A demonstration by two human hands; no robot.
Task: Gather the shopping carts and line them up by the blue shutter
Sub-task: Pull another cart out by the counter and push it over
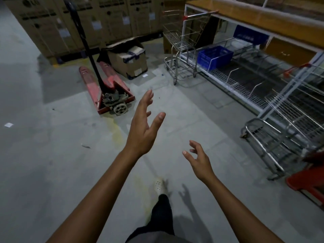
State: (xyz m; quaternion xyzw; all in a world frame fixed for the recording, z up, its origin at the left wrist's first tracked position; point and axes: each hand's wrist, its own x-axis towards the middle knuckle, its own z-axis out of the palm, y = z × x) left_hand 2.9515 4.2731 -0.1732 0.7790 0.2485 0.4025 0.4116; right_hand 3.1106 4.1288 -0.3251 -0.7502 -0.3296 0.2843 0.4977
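Note:
A metal shopping cart (182,41) with a red-capped handle stands at the back, against the end of a shelf rack. A second shopping cart (287,130) is at the right edge, partly cut off by the frame. My left hand (145,127) is raised in mid-air over the floor with straight, spread fingers and holds nothing. Lower and to the right, my right hand (198,158) is also empty, its fingers loosely bent. Both hands are well short of either cart. No blue shutter is in view.
A red pallet jack (107,86) lies on the concrete floor to the left. Behind it stand a torn cardboard box (129,60) and a wall of tall cartons (73,21). A wire shelf rack (245,79) with a blue crate (214,57) runs along the right. My foot (160,185) steps forward.

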